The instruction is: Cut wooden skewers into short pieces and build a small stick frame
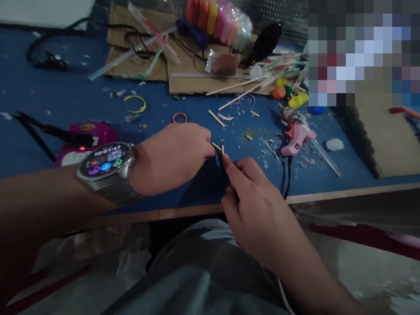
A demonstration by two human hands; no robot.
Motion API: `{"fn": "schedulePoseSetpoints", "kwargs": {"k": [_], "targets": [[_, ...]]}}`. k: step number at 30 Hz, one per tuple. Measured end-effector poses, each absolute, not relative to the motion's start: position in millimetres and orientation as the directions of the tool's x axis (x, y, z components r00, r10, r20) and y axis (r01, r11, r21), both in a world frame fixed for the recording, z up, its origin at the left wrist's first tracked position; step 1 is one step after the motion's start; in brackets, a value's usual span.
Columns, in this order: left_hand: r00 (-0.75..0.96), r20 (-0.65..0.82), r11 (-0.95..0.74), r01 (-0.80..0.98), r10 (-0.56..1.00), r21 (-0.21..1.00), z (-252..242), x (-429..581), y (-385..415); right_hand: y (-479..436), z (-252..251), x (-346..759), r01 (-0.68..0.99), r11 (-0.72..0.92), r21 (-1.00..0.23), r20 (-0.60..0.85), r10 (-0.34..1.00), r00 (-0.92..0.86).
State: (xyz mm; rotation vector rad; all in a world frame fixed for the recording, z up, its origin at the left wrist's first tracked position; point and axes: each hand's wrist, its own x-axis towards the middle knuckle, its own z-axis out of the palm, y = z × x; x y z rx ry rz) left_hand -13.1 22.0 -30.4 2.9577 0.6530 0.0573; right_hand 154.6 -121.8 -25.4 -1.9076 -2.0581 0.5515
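My left hand, with a watch on its wrist, is closed in a pinch. A short thin wooden stick pokes out from its fingertips. Just to the right, my right hand is wrapped round a slim dark tool; my fingers hide most of it, so its kind is unclear. A second small piece of stick shows at the tool's tip, close to the held stick. Beyond the hands, cut wooden stick pieces are scattered over the blue table.
A pink glue gun with a cord is on the right. A purple device stands left, near my forearm. Cardboard, long sticks, and a pack of coloured clay lie at the back. Scraps surround an orange ring.
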Motion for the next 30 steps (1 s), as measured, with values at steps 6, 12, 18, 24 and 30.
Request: {"fn": "schedulePoseSetpoints", "kwargs": {"k": [6,12,18,24,30], "targets": [[0.888,0.038,-0.880,0.447,0.458,0.162,-28,-13,19,-123,-25,155,0.892,0.037,-0.450,-0.065,0.995,-0.074],[0.890,-0.013,-0.874,0.450,0.456,0.183,-25,-12,16,-125,-23,154,0.885,0.031,-0.465,-0.078,0.994,-0.075],[0.906,0.044,-0.900,0.411,0.421,0.149,-29,-12,16,-126,-23,152,0.882,0.040,-0.470,-0.066,0.995,-0.081],[0.903,0.017,-0.896,0.422,0.428,0.139,-28,-10,14,-122,-26,147,0.904,0.059,-0.423,-0.043,0.995,-0.086],[0.872,-0.090,-0.858,0.489,0.481,0.155,-20,-2,15,-119,-27,145,0.916,0.082,-0.394,-0.021,0.995,-0.098]]}}
